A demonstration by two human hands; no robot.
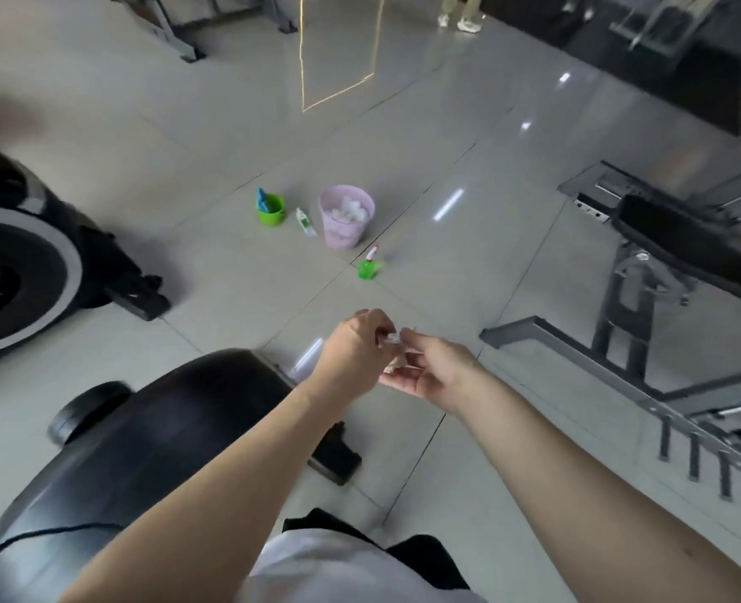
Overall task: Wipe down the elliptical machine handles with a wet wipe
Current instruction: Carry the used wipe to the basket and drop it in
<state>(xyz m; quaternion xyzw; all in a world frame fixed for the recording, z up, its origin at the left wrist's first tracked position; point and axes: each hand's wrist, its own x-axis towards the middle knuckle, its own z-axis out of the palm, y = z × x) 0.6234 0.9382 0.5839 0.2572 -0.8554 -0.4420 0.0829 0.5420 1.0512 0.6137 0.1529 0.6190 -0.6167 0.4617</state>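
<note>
Both my hands meet in front of me above the tiled floor. My left hand (357, 346) pinches a small crumpled white wet wipe (392, 339) between thumb and fingers. My right hand (431, 371) is palm-up beside it, its fingertips holding the same wipe from the right. The black rounded housing of the elliptical machine (155, 433) lies under my left forearm at the lower left. Its handles are out of view.
On the floor ahead stand a pink bin (346, 217) full of used white wipes, a green cup (271, 208), a white tube (304, 222) and a green spray bottle (369, 265). Another machine (24, 272) is at left, a weight bench (673, 272) at right. A person's feet (460, 21) are far off.
</note>
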